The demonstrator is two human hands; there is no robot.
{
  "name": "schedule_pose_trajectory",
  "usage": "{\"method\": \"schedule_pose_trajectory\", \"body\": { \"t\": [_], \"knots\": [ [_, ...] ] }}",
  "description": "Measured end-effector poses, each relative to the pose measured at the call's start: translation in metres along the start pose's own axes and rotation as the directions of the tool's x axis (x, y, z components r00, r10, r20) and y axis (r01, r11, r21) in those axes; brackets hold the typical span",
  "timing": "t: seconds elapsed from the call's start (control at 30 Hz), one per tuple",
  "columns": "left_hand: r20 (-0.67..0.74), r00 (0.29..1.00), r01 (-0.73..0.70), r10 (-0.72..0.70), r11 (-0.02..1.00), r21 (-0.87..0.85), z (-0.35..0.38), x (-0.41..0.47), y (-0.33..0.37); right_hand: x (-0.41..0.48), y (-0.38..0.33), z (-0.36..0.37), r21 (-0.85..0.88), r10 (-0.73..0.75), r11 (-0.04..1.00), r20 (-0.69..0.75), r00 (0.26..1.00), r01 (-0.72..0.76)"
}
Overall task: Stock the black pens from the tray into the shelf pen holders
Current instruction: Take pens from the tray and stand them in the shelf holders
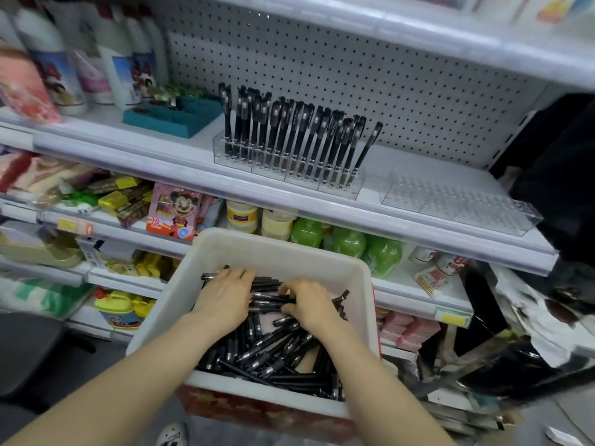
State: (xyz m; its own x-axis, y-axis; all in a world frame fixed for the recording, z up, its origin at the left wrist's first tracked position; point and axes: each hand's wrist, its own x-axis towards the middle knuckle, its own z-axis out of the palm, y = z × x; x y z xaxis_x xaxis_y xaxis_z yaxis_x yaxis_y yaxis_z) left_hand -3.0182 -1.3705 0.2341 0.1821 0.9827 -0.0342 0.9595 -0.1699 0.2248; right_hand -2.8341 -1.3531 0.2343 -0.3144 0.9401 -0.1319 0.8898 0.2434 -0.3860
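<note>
A white tray (277, 249) in front of me holds a heap of loose black pens (273, 352). Both hands are down in it. My left hand (225, 297) lies palm down on the pens with its fingers spread. My right hand (309, 300) has its fingers curled round a few pens at the heap's far side. On the shelf above, a clear pen holder (286, 165) stands filled with several upright black pens (289, 133). To its right sits a second clear pen holder (460, 204) with no pens in it.
A teal tray (174, 117) and white bottles (119, 59) stand at the shelf's left. Lower shelves carry green bottles (347, 243), jars, snacks and a pink toy box (174, 210). The tray rests on a red box (264, 410). Black bags crowd the right side.
</note>
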Motion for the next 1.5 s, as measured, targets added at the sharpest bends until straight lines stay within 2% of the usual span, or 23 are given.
{"method": "schedule_pose_trajectory", "body": {
  "t": [0.13,0.2,0.3,0.43,0.6,0.73,0.83,0.9,1.03,1.17,1.27,1.5],
  "knots": [
    [0.064,0.997,-0.046,0.044,0.998,0.043,-0.022,0.011,0.002,-0.001,0.004,-0.007,0.084,0.05,0.995,-0.046,0.998,-0.046],
    [0.029,0.997,-0.078,0.077,0.996,0.041,-0.04,0.02,0.004,0.0,0.008,-0.01,0.137,0.08,0.988,-0.057,0.995,-0.071],
    [-0.152,0.973,-0.176,0.172,0.984,-0.013,-0.069,0.038,0.008,0.001,0.01,-0.021,0.218,0.119,0.972,-0.117,0.986,-0.092],
    [-0.438,0.848,-0.34,0.299,0.94,-0.015,-0.105,0.067,0.026,0.002,0.005,-0.058,0.363,0.154,0.931,-0.307,0.939,-0.034],
    [-0.518,0.766,-0.345,0.38,0.923,0.167,-0.124,0.111,0.038,0.008,-0.001,-0.129,0.451,0.191,0.89,-0.508,0.84,0.071],
    [-0.447,0.808,-0.301,0.383,0.921,0.246,-0.117,0.138,0.031,0.021,0.004,-0.186,0.503,0.302,0.859,-0.647,0.7,0.095],
    [-0.441,0.806,-0.281,0.394,0.911,0.302,-0.108,0.145,0.027,0.034,0.012,-0.214,0.451,0.334,0.89,-0.748,0.573,0.07],
    [-0.443,0.807,-0.266,0.389,0.911,0.316,-0.106,0.145,0.027,0.043,0.015,-0.223,0.436,0.339,0.898,-0.775,0.532,0.062],
    [-0.444,0.81,-0.254,0.383,0.912,0.322,-0.106,0.144,0.029,0.064,0.015,-0.223,0.417,0.326,0.908,-0.775,0.542,0.05],
    [-0.445,0.813,-0.257,0.377,0.916,0.307,-0.105,0.145,0.033,0.079,0.024,-0.21,0.368,0.319,0.928,-0.706,0.633,-0.058],
    [-0.457,0.804,-0.264,0.38,0.917,0.299,-0.102,0.148,0.034,0.087,0.031,-0.202,0.326,0.342,0.932,-0.654,0.675,-0.157],
    [-0.464,0.806,-0.257,0.368,0.923,0.285,-0.099,0.153,0.036,0.098,0.032,-0.204,0.288,0.356,0.933,-0.644,0.677,-0.216]
  ]
}}
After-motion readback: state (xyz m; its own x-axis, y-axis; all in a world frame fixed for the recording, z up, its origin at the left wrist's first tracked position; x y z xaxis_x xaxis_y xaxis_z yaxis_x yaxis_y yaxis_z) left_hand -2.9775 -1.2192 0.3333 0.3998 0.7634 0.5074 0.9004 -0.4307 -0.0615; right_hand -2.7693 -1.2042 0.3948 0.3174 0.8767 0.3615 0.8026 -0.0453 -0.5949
